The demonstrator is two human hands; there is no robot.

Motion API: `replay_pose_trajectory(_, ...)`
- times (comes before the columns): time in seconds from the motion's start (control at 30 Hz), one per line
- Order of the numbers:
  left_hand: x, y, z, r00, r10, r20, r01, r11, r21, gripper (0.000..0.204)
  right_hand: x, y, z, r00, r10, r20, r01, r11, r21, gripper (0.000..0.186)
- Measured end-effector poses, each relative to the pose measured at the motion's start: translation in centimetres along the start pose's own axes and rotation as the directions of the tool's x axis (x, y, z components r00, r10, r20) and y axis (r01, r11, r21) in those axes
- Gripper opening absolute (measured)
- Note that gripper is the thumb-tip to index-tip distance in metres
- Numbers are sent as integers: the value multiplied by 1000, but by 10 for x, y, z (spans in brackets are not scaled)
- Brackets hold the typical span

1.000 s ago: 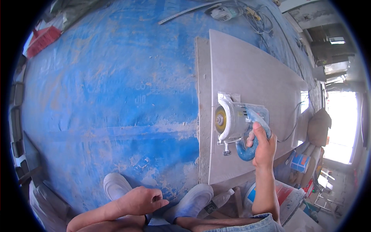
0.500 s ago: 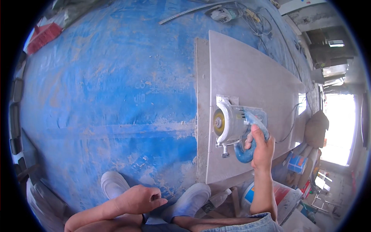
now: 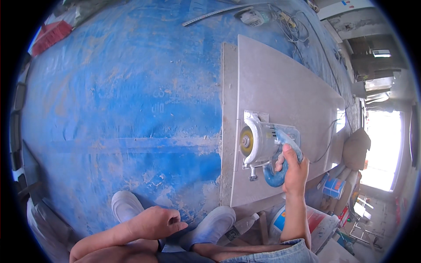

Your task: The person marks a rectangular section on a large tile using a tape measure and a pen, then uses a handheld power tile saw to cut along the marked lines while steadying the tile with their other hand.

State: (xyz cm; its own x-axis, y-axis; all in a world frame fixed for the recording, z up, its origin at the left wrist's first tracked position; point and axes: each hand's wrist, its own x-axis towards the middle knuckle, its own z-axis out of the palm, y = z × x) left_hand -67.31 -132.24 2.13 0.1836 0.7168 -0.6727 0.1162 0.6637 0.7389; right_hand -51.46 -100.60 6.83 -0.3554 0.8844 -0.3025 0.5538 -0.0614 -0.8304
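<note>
My right hand [image 3: 294, 168] grips the blue looped handle of a handheld tile cutter [image 3: 266, 142]. The cutter has a white guard, a round yellowish blade on its left side and a metal base. It rests on a large grey tile [image 3: 289, 83], close to the tile's left edge. A thin line runs along that edge beside the blade. My left hand [image 3: 158, 222] is curled into a loose fist by my knees, above my shoes, and nothing shows in it.
A grey strip [image 3: 229, 87] lies along the tile's left side on blue floor sheeting [image 3: 131, 96]. Beyond are another power tool [image 3: 253, 16] and coiled cables [image 3: 289, 28]. A plastic bottle [image 3: 245, 224] and a bucket [image 3: 315, 221] stand near my right arm. A red broom [image 3: 51, 37] lies far left.
The cutter has slid slightly toward me along the tile's left edge, with my right hand still on its handle. My left hand stays curled. The whole view has shifted a little.
</note>
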Motion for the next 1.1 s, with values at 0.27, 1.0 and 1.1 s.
replay_pose_trajectory(0.27,4,-3,1,999,39,-15,-39,999,-2,40,-3,4,-3,1000,26,-9,-26,999,-19,29)
replay_pose_trajectory(1.0,3,-1,-3,999,50,-10,-50,999,4,40,-14,8,-2,1000,28,-13,-29,998,-49,33)
replay_pose_trajectory(1.1,3,-2,-2,999,45,-1,-45,999,5,40,-15,9,-4,999,34,-4,-34,998,-53,33)
